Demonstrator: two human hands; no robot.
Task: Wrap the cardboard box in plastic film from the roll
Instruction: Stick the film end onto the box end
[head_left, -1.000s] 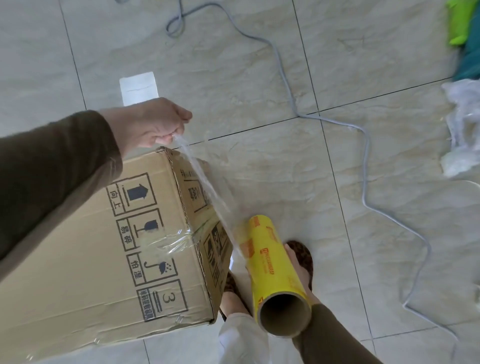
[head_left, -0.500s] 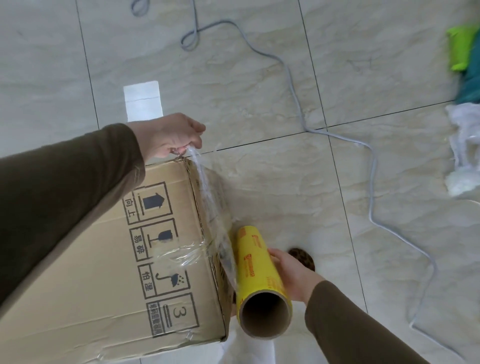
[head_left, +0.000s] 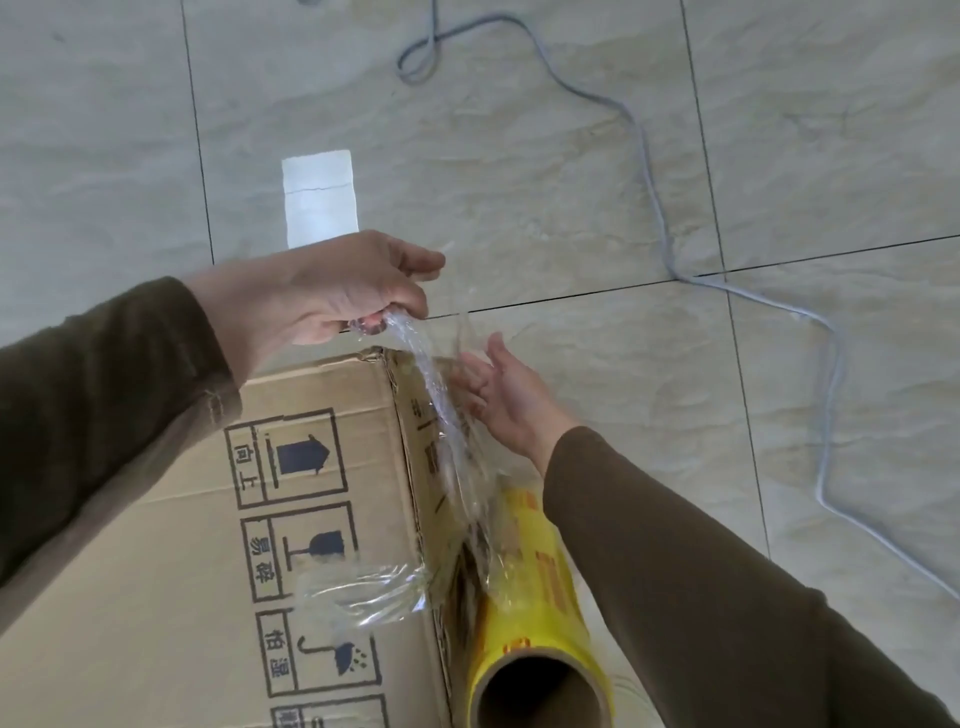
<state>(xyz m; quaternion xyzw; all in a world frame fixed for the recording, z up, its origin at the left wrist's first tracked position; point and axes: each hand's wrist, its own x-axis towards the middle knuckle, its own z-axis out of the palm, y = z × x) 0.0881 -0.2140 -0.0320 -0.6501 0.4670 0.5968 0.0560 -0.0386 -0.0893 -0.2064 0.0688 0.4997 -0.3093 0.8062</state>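
— Roll of plastic film, where is it, and which way does it point?

— It is at the bottom of the view, just beside the right face of the cardboard box. Its long axis goes from the open cardboard core, which faces the camera, away toward the floor. If it stands on the floor or leans on the box, I cannot tell.

— And the film itself?

— A strip of clear film goes up from the roll along the box corner to the left hand. The fingers of this hand are curled and pinch the bunched end of the film, above the far top corner of the box. One more piece of film lies wrinkled over the box edge, lower down.

— The right hand?

— Its fingers are spread and relaxed, palm toward the film strip. They hold nothing.

— What differs from half a second ago?

— Then the right hand gripped the yellow roll from the side. Now it has let go and has come up beside the strip. The left hand keeps its pinch at the same corner.

— Something else around?

— A grey cable winds over the tiles, and a white paper lies behind the left hand.
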